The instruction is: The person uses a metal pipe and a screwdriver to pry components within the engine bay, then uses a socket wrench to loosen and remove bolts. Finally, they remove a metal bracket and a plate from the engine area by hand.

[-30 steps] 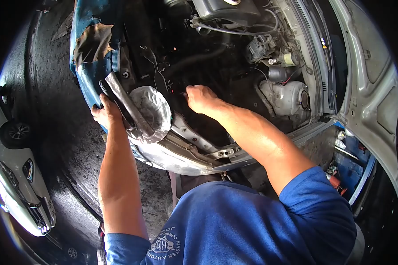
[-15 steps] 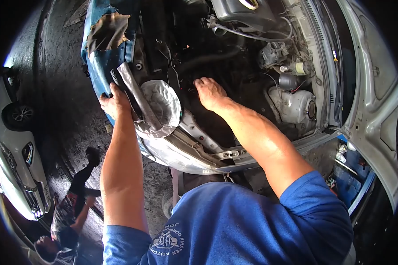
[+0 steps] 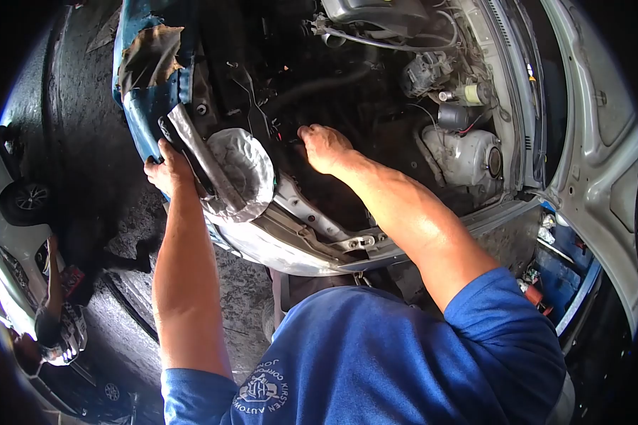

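Observation:
My left hand (image 3: pixel 169 168) lies at the blue bumper (image 3: pixel 140 126), its fingers bent over the edge beside a long grey strip (image 3: pixel 204 157). Whether it grips the bumper or the strip's dark neighbour is unclear. A round silvery cover (image 3: pixel 247 170) sits just right of the strip. Over the dark engine bay, my right hand (image 3: pixel 324 147) has curled fingers, with the fingertips near thin wiring (image 3: pixel 252 92). What those fingers hold, if anything, is too small to make out.
The open hood (image 3: pixel 602 106) stands at the right. A black container (image 3: pixel 450 117) and a strut tower (image 3: pixel 468 161) are in the bay's right side. Another person (image 3: pixel 62 326) is at the lower left, near a silver car (image 3: pixel 14 234). Blue shelving (image 3: pixel 563 273) is lower right.
The view has shifted, so the car and both hands appear slightly further left. The other person has moved left and toward the silver car. My hands keep nearly the same pose.

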A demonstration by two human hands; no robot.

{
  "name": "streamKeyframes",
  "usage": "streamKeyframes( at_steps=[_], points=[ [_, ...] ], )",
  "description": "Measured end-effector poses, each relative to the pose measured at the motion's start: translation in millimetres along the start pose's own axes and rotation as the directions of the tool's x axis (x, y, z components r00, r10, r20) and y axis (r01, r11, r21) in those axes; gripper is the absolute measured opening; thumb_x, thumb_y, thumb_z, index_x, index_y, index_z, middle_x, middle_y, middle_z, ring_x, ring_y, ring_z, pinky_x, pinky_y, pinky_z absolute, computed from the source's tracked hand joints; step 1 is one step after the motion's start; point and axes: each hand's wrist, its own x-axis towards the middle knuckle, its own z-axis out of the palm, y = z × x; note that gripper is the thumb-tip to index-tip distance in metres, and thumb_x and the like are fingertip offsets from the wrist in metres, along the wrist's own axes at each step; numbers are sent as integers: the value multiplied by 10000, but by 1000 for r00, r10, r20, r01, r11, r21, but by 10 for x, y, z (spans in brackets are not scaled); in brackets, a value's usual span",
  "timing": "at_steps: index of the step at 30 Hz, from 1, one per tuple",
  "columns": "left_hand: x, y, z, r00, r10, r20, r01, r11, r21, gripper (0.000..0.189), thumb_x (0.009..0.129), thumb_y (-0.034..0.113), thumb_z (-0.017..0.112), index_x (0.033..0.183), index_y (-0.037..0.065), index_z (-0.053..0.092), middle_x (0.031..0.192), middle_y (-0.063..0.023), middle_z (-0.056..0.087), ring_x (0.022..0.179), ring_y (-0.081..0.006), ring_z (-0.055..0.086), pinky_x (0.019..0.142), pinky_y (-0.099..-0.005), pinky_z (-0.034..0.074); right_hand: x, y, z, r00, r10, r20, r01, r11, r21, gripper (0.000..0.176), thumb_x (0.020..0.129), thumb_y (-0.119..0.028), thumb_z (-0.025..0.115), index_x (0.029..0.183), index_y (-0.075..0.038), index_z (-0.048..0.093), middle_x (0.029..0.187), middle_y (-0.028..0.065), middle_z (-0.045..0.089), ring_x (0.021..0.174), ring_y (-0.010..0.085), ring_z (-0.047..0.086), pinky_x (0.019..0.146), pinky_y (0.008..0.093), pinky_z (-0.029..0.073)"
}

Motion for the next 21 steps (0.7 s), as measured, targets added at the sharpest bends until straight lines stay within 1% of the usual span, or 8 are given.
streamKeyframes(
  at_steps=[4, 6, 10, 12, 16, 18, 19, 21],
  points=[
    [-9, -1, -2, 1000, 12, -9, -12, 1000, 6, 871, 812, 644, 600, 1357, -20, 454, 1312, -266, 504, 1226, -413, 507, 1039, -479, 411, 36, -39, -45, 995, 47, 87, -47, 999, 0, 260, 906, -95, 513, 1137, -34, 616, 1085, 170, 620, 1073, 355, 602, 902, 443, 519],
    [12, -9, 12, 1000, 18, -8, -18, 1000, 4, 868, 816, 642, 599, 1359, -19, 452, 1315, -268, 501, 1230, -414, 504, 1040, -481, 410, 16, -14, 4, 964, -254, -72, 246, 963, -107, 216, 919, -124, 518, 1080, -30, 628, 1055, 174, 628, 1050, 358, 620, 893, 445, 523],
    [16, -38, 22, 1000, 17, -7, -17, 1000, -4, 860, 826, 638, 596, 1364, -16, 446, 1319, -272, 494, 1242, -414, 493, 1049, -482, 402, 23, -26, -1, 960, -265, -86, 252, 958, -139, 200, 928, -178, 543, 1036, -23, 608, 1053, 175, 635, 1002, 364, 642, 885, 448, 526],
    [19, -29, 19, 1000, 13, -4, -13, 1000, -3, 861, 826, 639, 596, 1363, -17, 446, 1319, -271, 494, 1245, -413, 491, 1050, -481, 402, 41, -85, -54, 999, -47, -18, 46, 998, -31, 268, 917, -171, 534, 1132, -27, 602, 1073, 187, 628, 1048, 355, 631, 884, 427, 542],
    [29, -33, 21, 1000, 14, -4, -14, 1000, 10, 867, 822, 642, 597, 1362, -19, 447, 1323, -270, 493, 1244, -410, 493, 1050, -479, 404, 19, -116, -177, 979, 131, 157, -133, 991, 1, 270, 899, -150, 554, 1139, -29, 585, 1062, 183, 611, 1047, 357, 619, 897, 434, 530],
    [17, -29, 17, 1000, 7, -2, -7, 1000, 3, 871, 819, 643, 599, 1362, -20, 447, 1326, -271, 492, 1244, -409, 494, 1052, -477, 404, -41, 5, -51, 989, -123, -79, 126, 991, 35, 243, 894, -136, 563, 1103, -14, 574, 1072, 206, 605, 1047, 364, 619, 910, 447, 516],
    [8, -17, 11, 1000, 2, 1, -2, 1000, -6, 874, 816, 643, 601, 1363, -21, 446, 1328, -272, 491, 1243, -409, 494, 1053, -476, 404, -57, 58, -7, 990, -122, -76, 125, 991, 36, 243, 894, -136, 563, 1103, -14, 574, 1072, 206, 605, 1047, 364, 619, 910, 447, 516],
    [10, 0, 3, 1000, 0, 2, 0, 1000, 2, 876, 814, 643, 602, 1363, -22, 446, 1329, -272, 490, 1243, -408, 495, 1054, -474, 403, -75, 117, 26, 937, -332, -104, 333, 943, -17, 232, 901, -143, 560, 1085, -2, 559, 1063, 207, 606, 1041, 368, 620, 913, 445, 509]
  ],
)
